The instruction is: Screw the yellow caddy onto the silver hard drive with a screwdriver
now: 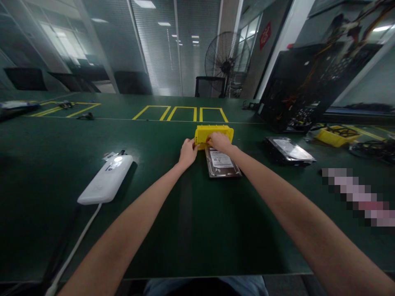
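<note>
Both my arms reach out over a dark green table [191,213]. My left hand [187,152] grips the left front corner of a small yellow plastic bin [214,132], fingers curled round it. My right hand [219,142] rests on the bin's front edge, fingers bent over it. Just in front of the bin, under my right wrist, a hard drive [222,163] lies flat with its label up. What the bin holds is hidden.
A white power bank [106,184] with a cable lies at the left. A second hard drive [289,150] lies at the right, beside an open black computer case [308,86] and another yellow bin [335,136]. Yellow taped boxes [182,114] mark the far table. A fan [226,61] stands behind.
</note>
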The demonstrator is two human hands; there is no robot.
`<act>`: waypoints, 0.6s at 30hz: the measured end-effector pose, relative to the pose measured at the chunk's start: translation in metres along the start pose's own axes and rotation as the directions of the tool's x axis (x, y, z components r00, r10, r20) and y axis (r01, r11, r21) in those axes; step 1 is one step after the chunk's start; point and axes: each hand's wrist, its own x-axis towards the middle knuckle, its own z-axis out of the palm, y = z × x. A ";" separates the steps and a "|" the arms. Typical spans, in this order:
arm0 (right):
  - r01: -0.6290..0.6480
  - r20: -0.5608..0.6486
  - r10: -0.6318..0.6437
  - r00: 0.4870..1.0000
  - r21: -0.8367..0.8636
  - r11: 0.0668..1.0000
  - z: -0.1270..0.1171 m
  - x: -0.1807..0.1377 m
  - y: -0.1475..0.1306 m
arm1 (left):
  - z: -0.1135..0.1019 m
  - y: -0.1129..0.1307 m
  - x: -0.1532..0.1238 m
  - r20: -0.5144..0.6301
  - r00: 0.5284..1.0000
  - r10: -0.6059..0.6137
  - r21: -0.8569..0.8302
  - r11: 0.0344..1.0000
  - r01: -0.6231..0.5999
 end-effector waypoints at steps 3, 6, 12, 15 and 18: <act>-0.016 -0.011 0.017 1.000 0.030 0.999 0.002 0.000 0.007 | 0.001 -0.001 0.001 -0.007 1.000 0.000 0.021 1.000 0.001; -0.008 -0.003 0.008 1.000 0.063 0.998 0.003 0.001 0.012 | 0.001 -0.001 0.000 0.000 1.000 -0.008 -0.006 1.000 0.008; -0.005 0.013 0.004 1.000 0.096 0.995 0.004 0.003 0.013 | 0.002 -0.001 0.000 -0.002 1.000 -0.001 -0.036 0.999 0.001; -0.007 0.020 0.005 1.000 0.090 0.996 0.005 0.005 0.013 | 0.002 -0.001 0.000 -0.002 1.000 0.000 -0.031 1.000 0.000; 0.001 0.029 -0.003 1.000 0.082 0.997 0.006 0.006 0.015 | 0.002 -0.001 0.000 0.008 1.000 -0.001 -0.035 0.999 0.001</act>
